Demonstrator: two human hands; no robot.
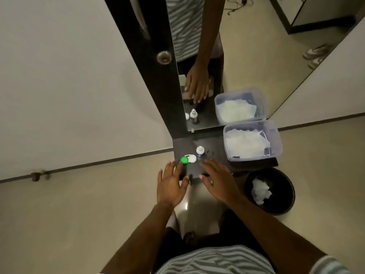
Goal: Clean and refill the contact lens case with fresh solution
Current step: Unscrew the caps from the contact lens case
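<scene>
Now both hands hover, fingers spread, holding nothing: left hand [171, 185] nearly at green-and-white capped contact lens case [188, 159] on small dark shelf [215, 149], right hand [218, 177] near small white solution bottle [200, 151], probably about to reach.

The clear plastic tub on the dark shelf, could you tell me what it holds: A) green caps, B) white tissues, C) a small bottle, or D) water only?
B: the clear tub at the right end of the dark shelf is filled with crumpled white tissues, while the small bottle and the green cap stand outside it on the shelf.
</scene>
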